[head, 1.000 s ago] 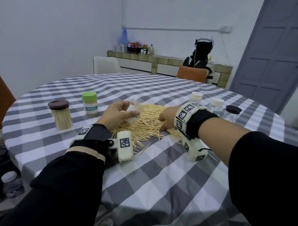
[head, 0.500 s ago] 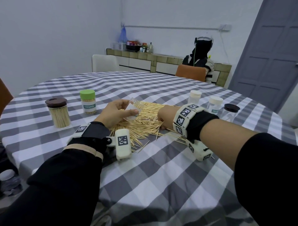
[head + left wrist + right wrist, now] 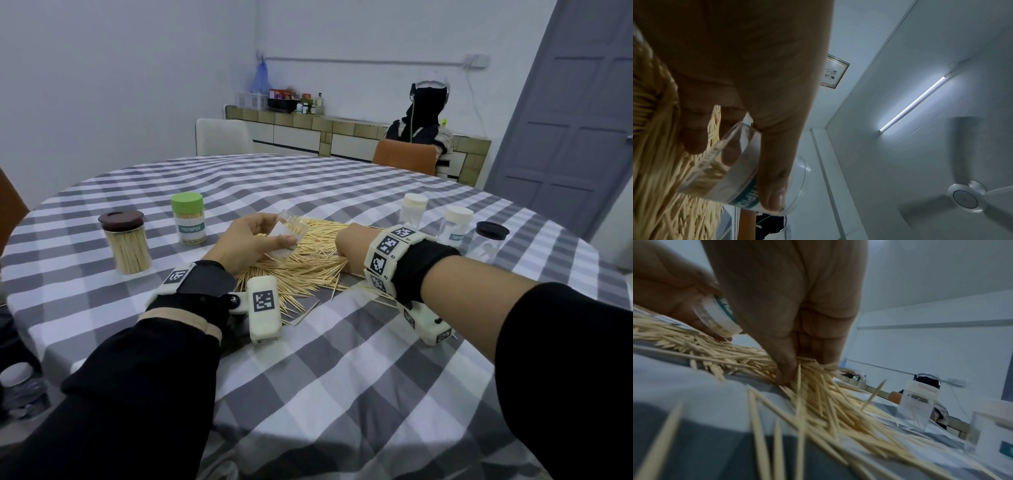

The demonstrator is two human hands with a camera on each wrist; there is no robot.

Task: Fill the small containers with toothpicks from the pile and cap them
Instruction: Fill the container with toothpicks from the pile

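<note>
Black sleeves (image 3: 144,370), the left with a tan cuff (image 3: 178,317); cream wrist bands (image 3: 388,255) bearing black-and-white square markers, with cream camera blocks (image 3: 263,308).

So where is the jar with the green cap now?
In the head view the green-capped toothpick jar stands upright on the left of the table, between the brown-lidded jar and the left hand, apart from both.
</note>
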